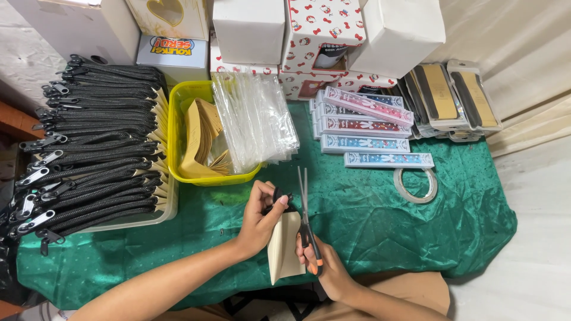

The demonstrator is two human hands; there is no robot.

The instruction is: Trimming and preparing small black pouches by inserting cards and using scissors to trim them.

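- Pinching a small beige pouch [284, 245] by its black zipper end, my left hand [260, 221] holds it upright over the green cloth [380, 220].
- My right hand [326, 268] grips orange-handled scissors [306, 221], blades up and nearly closed, just beside the pouch.
- Black zipper stack [89, 148] fills the left tray; I judge many are left.
- Yellow basket [176, 128] holds beige pieces, clear bags [254, 119] beside it.

A flat cream paper pouch with a black zipper top [284, 245] stood upright above the green satin tablecloth, pinched at its top. Slim steel scissors with orange-black handles [306, 220] lay closed alongside it, blades pointing away.
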